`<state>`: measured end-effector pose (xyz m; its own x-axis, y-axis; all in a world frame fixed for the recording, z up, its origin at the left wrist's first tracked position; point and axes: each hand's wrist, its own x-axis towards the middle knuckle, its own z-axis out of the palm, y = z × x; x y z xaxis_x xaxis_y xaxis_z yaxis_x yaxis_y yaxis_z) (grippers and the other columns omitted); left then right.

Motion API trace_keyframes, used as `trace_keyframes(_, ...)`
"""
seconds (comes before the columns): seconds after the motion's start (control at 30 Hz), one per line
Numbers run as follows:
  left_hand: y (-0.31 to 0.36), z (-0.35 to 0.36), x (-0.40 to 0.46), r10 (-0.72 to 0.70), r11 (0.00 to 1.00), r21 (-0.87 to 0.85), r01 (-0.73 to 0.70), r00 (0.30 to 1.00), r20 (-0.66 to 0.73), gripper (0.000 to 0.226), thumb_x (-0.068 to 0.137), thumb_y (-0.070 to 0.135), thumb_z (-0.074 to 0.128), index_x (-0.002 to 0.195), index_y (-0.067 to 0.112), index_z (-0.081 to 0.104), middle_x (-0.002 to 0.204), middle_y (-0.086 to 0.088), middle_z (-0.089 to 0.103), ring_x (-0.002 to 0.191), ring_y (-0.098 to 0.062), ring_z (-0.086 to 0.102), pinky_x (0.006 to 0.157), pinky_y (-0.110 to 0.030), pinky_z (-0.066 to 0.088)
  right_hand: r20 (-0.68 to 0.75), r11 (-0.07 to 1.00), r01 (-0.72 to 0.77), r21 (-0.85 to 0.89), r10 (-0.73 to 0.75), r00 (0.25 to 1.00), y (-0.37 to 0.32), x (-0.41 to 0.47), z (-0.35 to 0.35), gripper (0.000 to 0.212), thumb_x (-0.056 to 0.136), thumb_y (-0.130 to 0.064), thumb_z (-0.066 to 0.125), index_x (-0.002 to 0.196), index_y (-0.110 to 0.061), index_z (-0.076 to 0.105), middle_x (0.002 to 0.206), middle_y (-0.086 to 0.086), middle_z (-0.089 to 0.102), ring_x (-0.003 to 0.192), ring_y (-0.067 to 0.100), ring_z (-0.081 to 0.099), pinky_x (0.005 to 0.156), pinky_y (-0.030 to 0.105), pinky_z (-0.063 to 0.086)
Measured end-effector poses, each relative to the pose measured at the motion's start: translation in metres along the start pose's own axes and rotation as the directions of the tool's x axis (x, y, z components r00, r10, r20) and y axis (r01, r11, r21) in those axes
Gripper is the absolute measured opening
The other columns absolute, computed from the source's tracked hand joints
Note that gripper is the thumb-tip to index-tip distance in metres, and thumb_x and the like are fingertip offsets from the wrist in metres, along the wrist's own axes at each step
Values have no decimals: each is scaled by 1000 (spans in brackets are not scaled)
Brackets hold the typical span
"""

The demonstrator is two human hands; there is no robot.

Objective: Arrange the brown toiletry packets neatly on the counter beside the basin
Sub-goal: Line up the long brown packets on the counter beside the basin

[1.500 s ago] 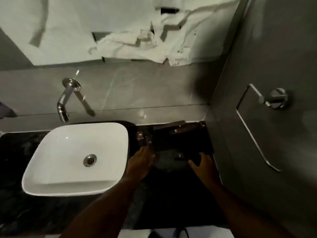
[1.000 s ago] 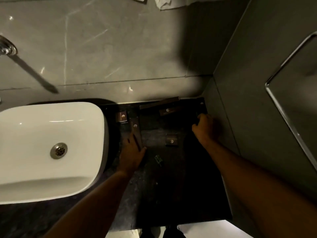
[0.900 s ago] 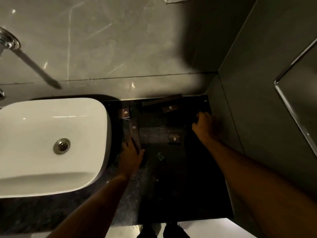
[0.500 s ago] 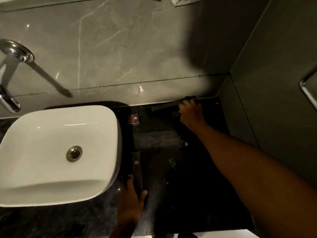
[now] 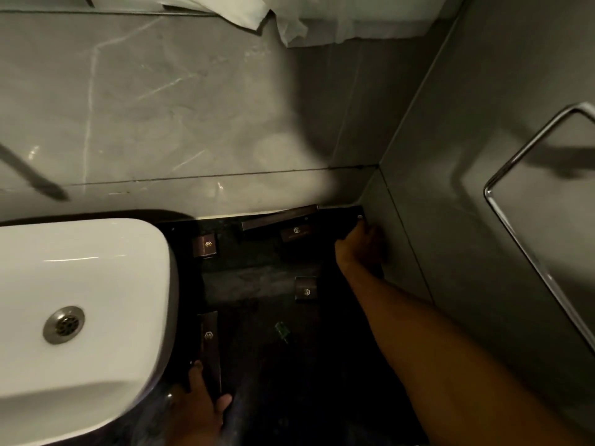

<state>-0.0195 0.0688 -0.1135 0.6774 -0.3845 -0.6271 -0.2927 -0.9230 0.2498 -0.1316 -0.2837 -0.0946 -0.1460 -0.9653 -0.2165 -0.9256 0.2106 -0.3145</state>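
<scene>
Several brown toiletry packets lie on the black counter (image 5: pixel 289 381) right of the white basin (image 5: pixel 96 284). My left hand (image 5: pixel 201 403) grips the near end of a long brown packet (image 5: pixel 209 342) lying lengthwise beside the basin. My right hand (image 5: pixel 360 249) reaches into the back right corner, fingers curled at a dark packet (image 5: pixel 352 220); its grip is hidden in shadow. Another long packet (image 5: pixel 280 217) lies along the back wall, with a shorter one (image 5: pixel 296 234) just in front. Small square packets sit near the basin's back corner (image 5: pixel 204 246) and mid-counter (image 5: pixel 306 289).
A small green scrap (image 5: pixel 282 331) lies on the counter's middle. Grey tiled walls close the back and right sides. A chrome towel ring (image 5: pixel 521 246) hangs on the right wall. Crumpled white paper (image 5: pixel 289 17) hangs at the top.
My right hand has left the long packet at the back wall and moved right into the corner. My left hand stays on the long packet beside the basin.
</scene>
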Motion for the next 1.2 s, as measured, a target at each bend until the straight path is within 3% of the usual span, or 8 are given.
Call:
trace_keyframes(0.17,-3,0,-4,-5,994,105,6,1000,-9,93,83,49,60,150,20,2,134,-23,41,117,-38,49,94,-43,44,14,935,305,-183,-308,951,-11,0,11,68,79,-17,68,142,-20,40,148,12,37,135,40,34,105,61,32)
trace_keyframes(0.27,-2,3,1,9,992,124,-5,999,-35,95,81,47,64,150,21,3,142,-20,34,129,-35,42,108,-40,37,155,506,827,-245,-822,548,-46,9,21,56,83,-17,61,137,-21,47,143,5,46,131,33,38,102,53,38)
trace_keyframes(0.33,-2,5,5,-1,992,124,1,1000,-6,96,83,48,62,150,21,0,145,-19,30,132,-34,38,111,-39,34,331,298,906,-299,-858,392,-78,7,32,51,87,-31,56,137,-20,47,139,5,52,128,30,42,105,52,32)
trace_keyframes(0.53,-5,7,10,-4,999,46,3,1000,29,92,84,39,64,149,24,1,145,-18,26,131,-33,40,107,-39,36,335,378,842,-386,-792,509,-115,-17,43,37,79,-21,64,115,-23,58,116,6,64,110,31,57,100,53,38)
trace_keyframes(0.67,-8,6,7,19,998,-63,-17,999,44,90,83,35,67,149,24,7,143,-18,28,124,-32,49,100,-38,42,69,693,689,214,-714,697,-92,-70,26,33,83,-16,67,116,-18,61,104,10,68,92,27,65,76,36,55)
trace_keyframes(0.77,-9,1,1,33,999,-42,-32,999,26,88,83,39,66,149,24,9,145,-17,29,126,-33,47,100,-40,42,193,717,346,606,-554,810,-56,-123,25,23,83,-10,72,106,-10,67,94,7,70,82,20,66,69,33,56)
trace_keyframes(0.9,-13,-5,-3,74,993,-97,-67,995,71,90,82,35,69,150,23,11,145,-19,30,125,-36,47,98,-42,43,695,726,-333,602,-271,667,-9,-176,38,32,86,-9,70,115,-13,59,94,1,69,81,19,69,56,38,57)
trace_keyframes(1.2,-31,2,-8,71,995,-81,-64,994,81,92,79,40,70,148,33,9,146,-16,26,122,-38,49,97,-46,46,711,844,-271,463,-170,683,31,-212,78,52,83,-10,73,130,-14,51,112,15,67,88,25,70,49,34,57)
